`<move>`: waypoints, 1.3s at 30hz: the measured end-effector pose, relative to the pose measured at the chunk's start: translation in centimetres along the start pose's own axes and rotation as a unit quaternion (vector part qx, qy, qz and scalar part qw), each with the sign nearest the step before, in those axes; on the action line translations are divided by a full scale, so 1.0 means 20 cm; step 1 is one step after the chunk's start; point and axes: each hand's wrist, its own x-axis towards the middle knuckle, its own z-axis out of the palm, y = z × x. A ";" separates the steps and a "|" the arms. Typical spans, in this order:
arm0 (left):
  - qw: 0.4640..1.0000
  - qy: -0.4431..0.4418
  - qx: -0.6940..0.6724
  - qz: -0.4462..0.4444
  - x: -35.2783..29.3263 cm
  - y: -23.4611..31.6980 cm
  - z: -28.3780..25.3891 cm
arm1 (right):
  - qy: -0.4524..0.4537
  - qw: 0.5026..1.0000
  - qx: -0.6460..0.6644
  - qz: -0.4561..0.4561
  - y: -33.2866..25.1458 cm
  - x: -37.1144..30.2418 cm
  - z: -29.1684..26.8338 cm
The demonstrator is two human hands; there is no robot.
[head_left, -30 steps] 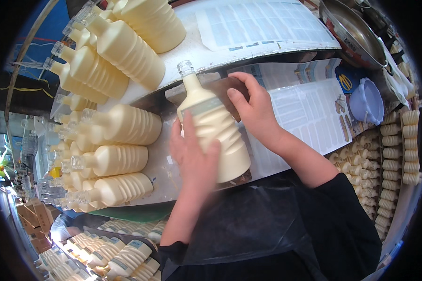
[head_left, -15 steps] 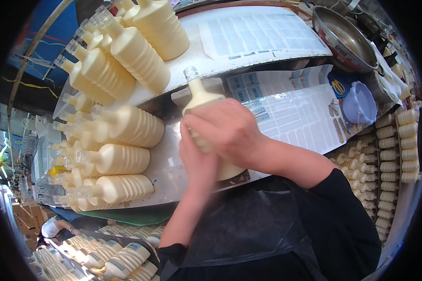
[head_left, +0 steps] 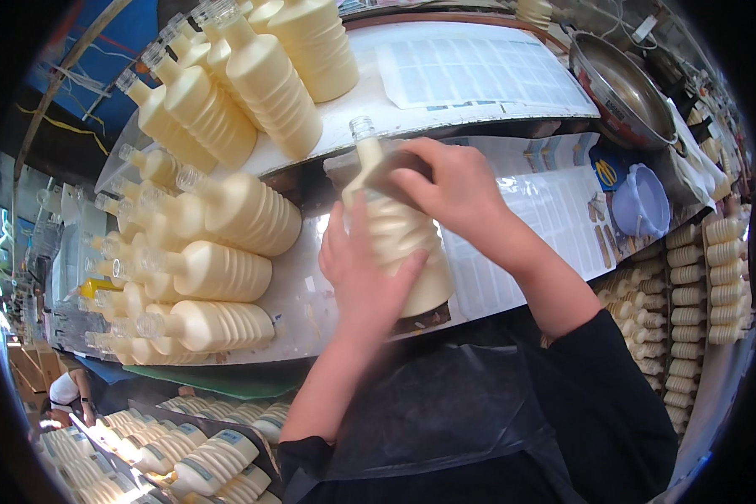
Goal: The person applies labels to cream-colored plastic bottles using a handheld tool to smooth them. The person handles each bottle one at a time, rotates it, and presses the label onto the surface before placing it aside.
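Observation:
In front of me a cream ribbed bottle [head_left: 412, 248] with a clear neck lies tilted on the bench, its neck pointing away. My left hand [head_left: 365, 265] grips its left side, fingers along the shoulder and thumb across the ribs. Pinched in my right hand [head_left: 458, 186] is a thin dark brown flat piece [head_left: 399, 172], pressed against the bottle's shoulder; its material is unclear. The neck rests by a greyish block [head_left: 341, 170]. To the left, several similar cream bottles [head_left: 227, 270] lie stacked on their sides.
More cream bottles [head_left: 273, 92] stand on the white shelf [head_left: 361, 59] behind. Label sheets [head_left: 525, 218] cover the bench's right side, near a lavender bucket [head_left: 641, 202], yellow scissors [head_left: 605, 174] and a large metal pan [head_left: 622, 76]. Racked bottles [head_left: 689, 294] fill the right; a co-worker [head_left: 71, 388] is lower left.
My right hand has moved up and right off the bottle's body, exposing the dark piece and ribs. My left hand has spread along the bottle's side. The view has shifted slightly.

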 end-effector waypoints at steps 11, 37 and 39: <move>0.996 -0.022 -0.065 -0.062 0.04 0.01 0.03 | 0.110 0.955 0.249 0.122 0.26 -0.02 -0.04; 0.978 0.012 -0.182 -0.101 0.05 -0.02 0.03 | 0.052 0.901 0.405 0.145 0.32 0.02 0.02; 0.978 0.044 -0.196 -0.060 0.10 -0.04 0.03 | 0.001 0.823 0.529 0.206 0.33 0.00 -0.02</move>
